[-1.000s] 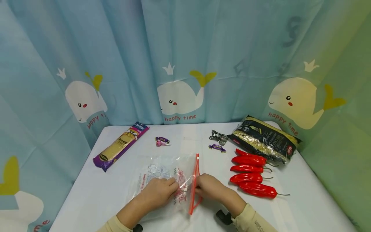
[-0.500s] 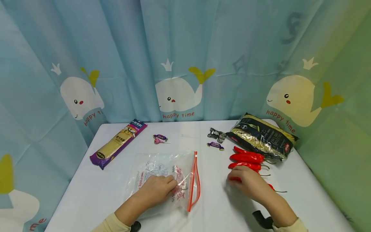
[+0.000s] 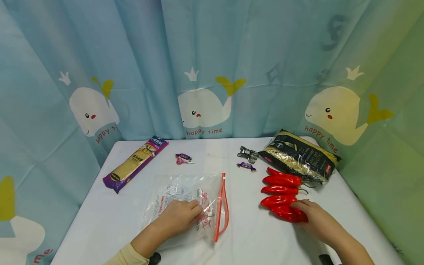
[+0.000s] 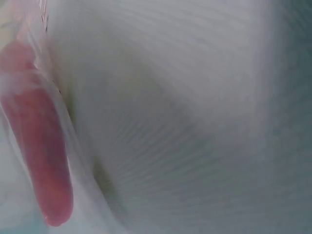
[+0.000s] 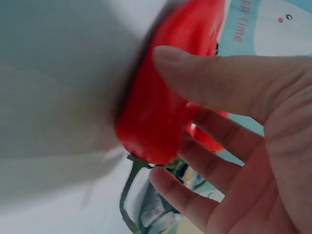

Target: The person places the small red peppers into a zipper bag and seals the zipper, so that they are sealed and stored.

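A clear zip bag (image 3: 212,180) with a red slider edge lies in the middle of the table, its mouth to the right. My left hand (image 3: 180,217) is over the bag with fingers curled, gripping its plastic; in the left wrist view a finger (image 4: 41,151) shows against the film. At the right, my right hand (image 3: 314,219) holds the nearest red chili pepper (image 3: 286,212). In the right wrist view, the thumb lies across that pepper (image 5: 156,117) and the fingers reach behind it; its green stem points down. Several more chili peppers (image 3: 279,190) lie in a row beyond.
A black and gold packet (image 3: 299,156) lies at the back right. Near it are a black-wrapped candy (image 3: 247,154) and a purple candy (image 3: 246,166). A lollipop (image 3: 182,161) lies beside another purple candy (image 3: 183,156). A purple pasta packet (image 3: 135,163) is at the left.
The right hand has left the bag's mouth, moved right to the peppers and come round the nearest one. My left hand stays at the bag.
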